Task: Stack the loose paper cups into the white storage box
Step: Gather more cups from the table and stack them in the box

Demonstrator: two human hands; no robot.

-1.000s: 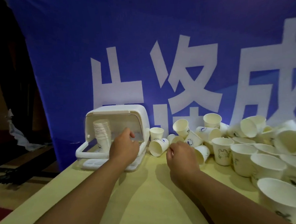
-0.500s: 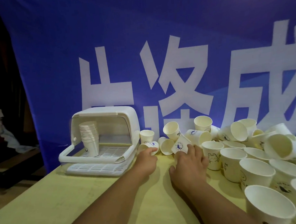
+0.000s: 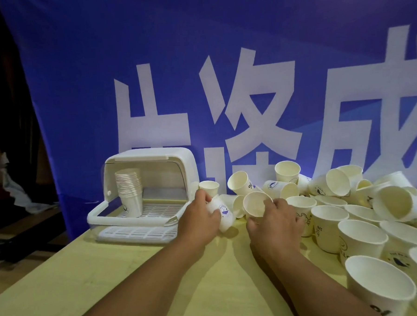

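Blue banner (image 3: 102,79) backs the yellow tabletop (image 3: 107,279). Picking up is the step in hand: the left hand (image 3: 201,218) curls round a tipped paper cup (image 3: 224,211), and the right hand (image 3: 276,223) grips a second cup (image 3: 257,203). Next, I judge, they must be nested and carried to the stack (image 3: 129,193) inside the white storage box (image 3: 154,158) at ten o'clock.

Lighting the pale yellow tabletop (image 3: 101,291) dimly and evenly from above, dropping soft-edged shadows beside the two bare forearms (image 3: 146,282). Washing the blue cloth banner (image 3: 102,79) in a flat glow. Fading to near black along the left edge. Bowing lines near the corners, softening the nearest white paper cups (image 3: 378,289).
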